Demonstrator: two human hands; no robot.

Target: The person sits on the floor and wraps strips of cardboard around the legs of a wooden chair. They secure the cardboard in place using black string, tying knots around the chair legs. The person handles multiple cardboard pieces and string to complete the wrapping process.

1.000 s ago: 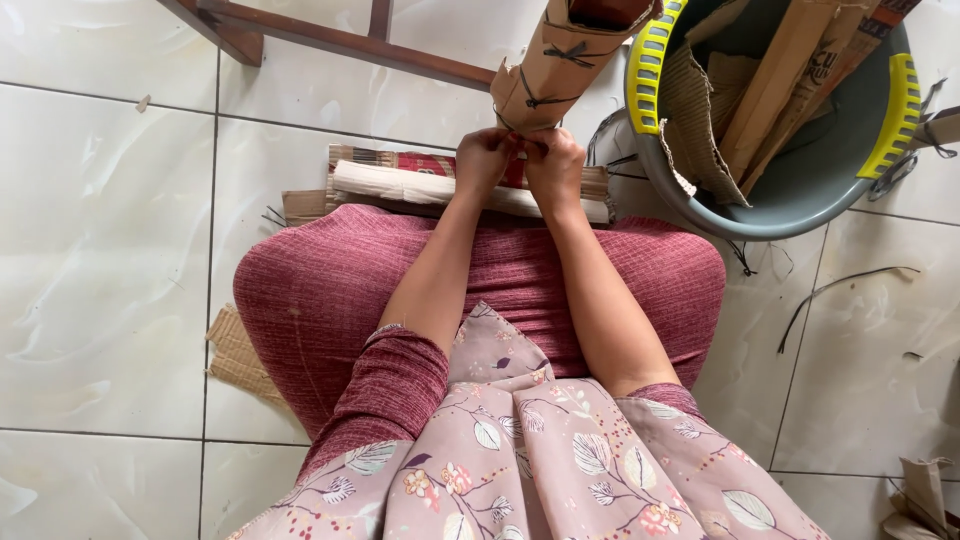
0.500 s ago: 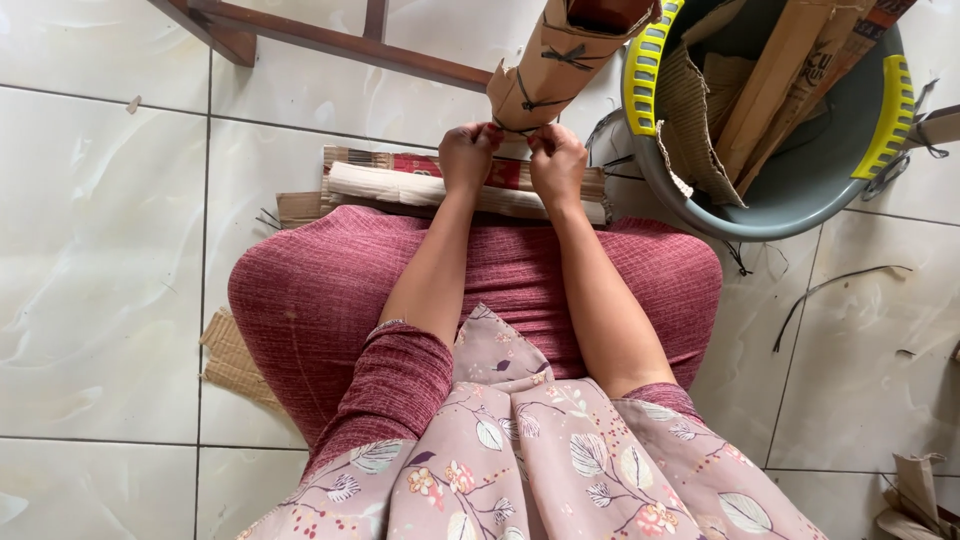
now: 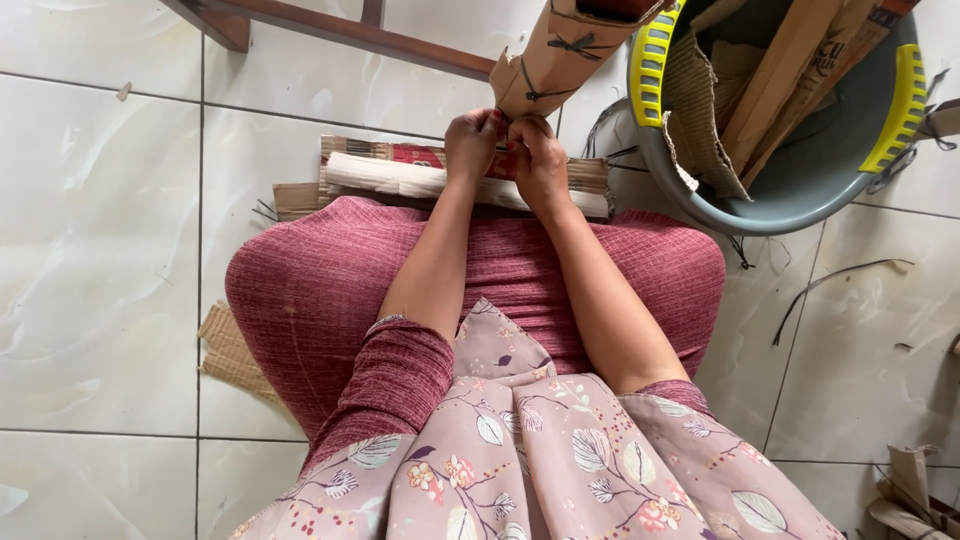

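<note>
I sit on the tiled floor with my knees in dark red cloth under me. My left hand [image 3: 472, 143] and my right hand [image 3: 538, 160] are pressed together in front of my knees, fingers closed on the lower end of a rolled cardboard bundle [image 3: 560, 55] tied with thin dark strings. The bundle slants up and away to the top edge of the view. Just beyond my knees lies a flat stack of cardboard strips [image 3: 400, 178], crosswise on the floor.
A grey tub with yellow handles [image 3: 800, 190] stands at the upper right, holding several cardboard pieces. A dark wooden frame [image 3: 330, 28] crosses the top. Dark strings [image 3: 830, 285] and cardboard scraps [image 3: 910, 490] lie on the white tiles at the right. Another cardboard piece [image 3: 228, 352] sticks out under my left knee.
My hands have stayed on the bundle's lower end, shifting only slightly. The view has moved a little.
</note>
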